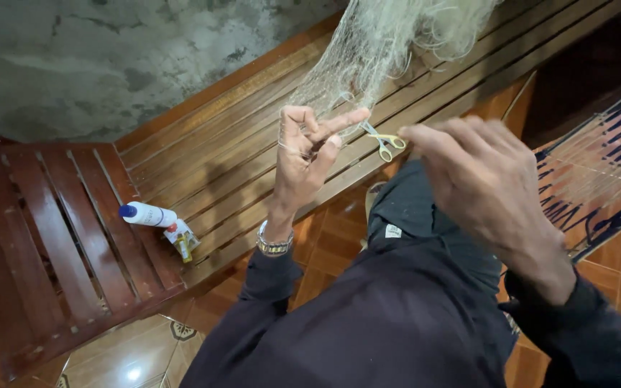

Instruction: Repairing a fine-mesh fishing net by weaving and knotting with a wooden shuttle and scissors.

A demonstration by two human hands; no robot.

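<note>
While the right hand hangs nearest the camera with its back turned up and blurred, so that I cannot tell whether its fingers grip anything, the left hand is raised just beyond it, fingers curled and pinched on fine strands of the pale fishing net. Under the net's lower edge, small yellow-handled scissors lie on the slatted wooden bench, and well to the left of the net a white bottle with a blue cap lies beside a small packet.
</note>
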